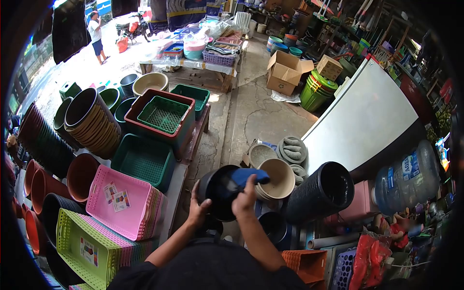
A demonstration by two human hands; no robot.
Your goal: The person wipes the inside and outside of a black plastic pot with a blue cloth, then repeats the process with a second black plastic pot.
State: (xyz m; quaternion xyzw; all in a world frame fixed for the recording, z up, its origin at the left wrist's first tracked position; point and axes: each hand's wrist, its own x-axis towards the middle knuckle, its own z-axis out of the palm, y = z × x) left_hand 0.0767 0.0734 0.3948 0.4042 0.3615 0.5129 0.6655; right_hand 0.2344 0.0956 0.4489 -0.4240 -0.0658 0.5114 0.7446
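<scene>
A round black plastic pot (209, 186) is tilted in front of my body, its dark inside facing up. My left hand (197, 207) grips the pot's near left side, thumb over the rim. My right hand (244, 198) is closed around a bunched blue cloth (249, 177) at the pot's right rim. Part of the cloth reaches over the opening. Just right of my right hand stands a cream pot (280, 178), and beyond it is a tall stack of black pots (321, 191).
Pink baskets (121, 203), green baskets (89, 241) and stacked brown pots (92, 121) crowd the left bench. A white panel (362, 113) and a large water bottle (406, 179) stand at right. An open carton (285, 72) sits ahead. A person (95, 36) stands outside.
</scene>
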